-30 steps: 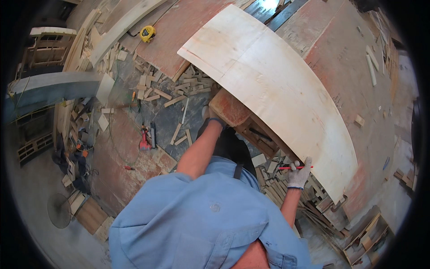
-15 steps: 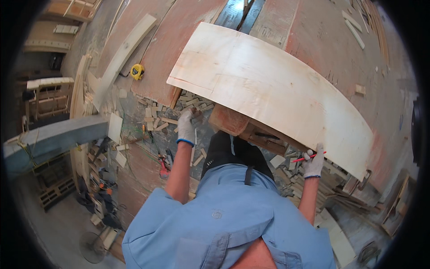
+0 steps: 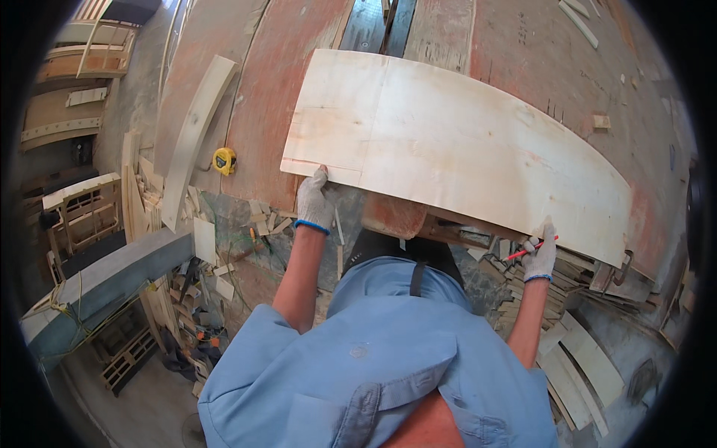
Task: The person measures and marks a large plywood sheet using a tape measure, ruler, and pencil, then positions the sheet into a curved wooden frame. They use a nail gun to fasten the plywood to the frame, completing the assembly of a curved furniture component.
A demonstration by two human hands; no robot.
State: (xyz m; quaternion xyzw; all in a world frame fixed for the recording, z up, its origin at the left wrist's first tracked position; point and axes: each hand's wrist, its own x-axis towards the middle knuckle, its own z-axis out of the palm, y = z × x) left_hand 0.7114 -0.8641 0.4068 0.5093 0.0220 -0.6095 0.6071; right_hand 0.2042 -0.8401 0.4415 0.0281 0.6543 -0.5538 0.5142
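A large pale plywood panel point(image 3: 448, 142) with a curved far edge lies across the worktable in front of me. My left hand point(image 3: 316, 203), in a whitish work glove with a blue cuff, is closed on its near edge at the left end, thumb on top and fingers hidden beneath. At the right part of that same edge is my gloved right hand point(image 3: 541, 257), its thumb resting on the panel. A slim red pencil point(image 3: 517, 255) is held between the fingers of that hand. Faint lines run across the panel's left end.
Left of the panel, a yellow tape measure point(image 3: 224, 160) and a curved wooden strip point(image 3: 196, 123) lie on the reddish table point(image 3: 261, 89). A metal clamp point(image 3: 624, 267) sits by the panel's right end. Wood offcuts point(image 3: 519, 302) litter the floor. A grey beam point(image 3: 112, 276) stands at left.
My left hand has moved up from below the panel and taken hold of its near edge. The panel's left end has swung slightly toward me. The pencil stays in my right hand.
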